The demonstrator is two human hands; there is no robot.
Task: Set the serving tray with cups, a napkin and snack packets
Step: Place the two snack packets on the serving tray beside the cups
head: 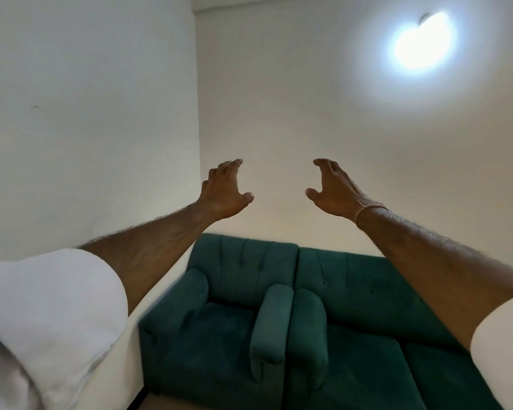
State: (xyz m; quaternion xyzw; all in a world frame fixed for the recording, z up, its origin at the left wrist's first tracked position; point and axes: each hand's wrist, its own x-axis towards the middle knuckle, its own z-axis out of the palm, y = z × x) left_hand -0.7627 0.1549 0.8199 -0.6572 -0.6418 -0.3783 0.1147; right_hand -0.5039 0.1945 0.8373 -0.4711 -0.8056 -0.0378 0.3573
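I see the left hand (224,192) and right hand (335,190) raised apart before a plain white wall (279,99), bent fingers spread wide from the thumbs, holding nothing (thin band (367,210) on the right wrist). Where the serving tray is, I cannot tell.

Two hands held apart in front of a seating corner
The left hand (224,192) is left of centre and the right hand (333,189) right of it, level with each other, a gap between them, with a band (367,210) on the right wrist; below and behind them an armchair (219,321) stands left of a sofa (367,335), their armrests just beside each other, both backed against the rear wall (279,113), the armchair in the corner by the left wall (86,113); a lamp (421,42) sits high on the rear wall, above the sofa
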